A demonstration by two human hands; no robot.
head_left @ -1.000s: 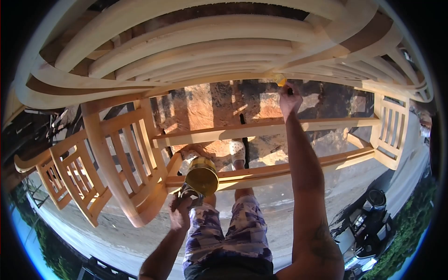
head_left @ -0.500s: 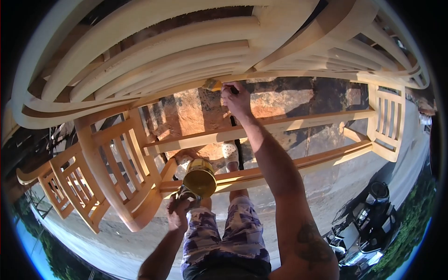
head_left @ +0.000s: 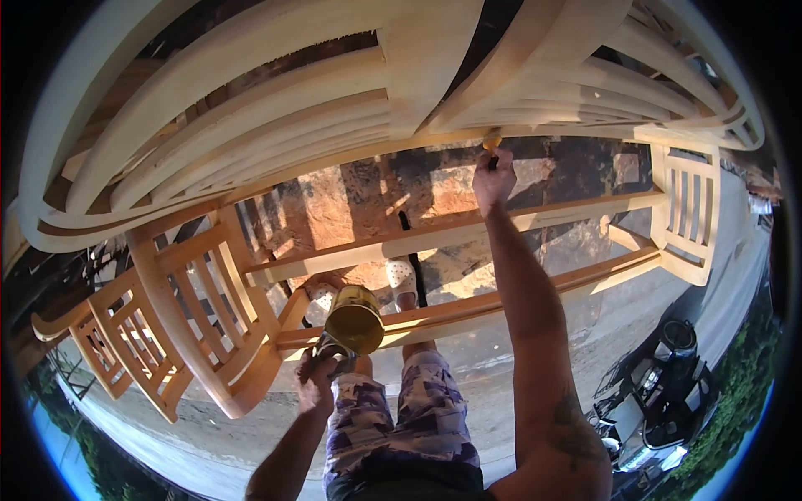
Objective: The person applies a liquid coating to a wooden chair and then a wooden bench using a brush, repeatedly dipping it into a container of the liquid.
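Note:
My right hand [head_left: 494, 179] is closed round a paintbrush [head_left: 491, 142], its yellowish head against the long lower rail [head_left: 351, 155] of a pale wooden bench back [head_left: 409, 71]. Low in front of my legs, my left hand [head_left: 314, 381] is closed on a grey handle-like part beside a golden metal can [head_left: 355, 324]. The can's open top faces me, and liquid shows inside. Behind the can runs the front rail [head_left: 468, 311] of the bench frame, with a second rail [head_left: 455, 236] parallel to it farther off.
Slatted armrest sides stand left [head_left: 205, 305] and right [head_left: 689, 209]. Another slatted wooden piece [head_left: 125, 334] is farther left. My feet in white spotted shoes [head_left: 401, 274] are on the stained ground, between the rails. A dark motorcycle [head_left: 668, 392] stands at lower right.
My right hand has moved to the right along the lower rail with the paintbrush. My left hand and the can stay nearly in place. The view has shifted slightly.

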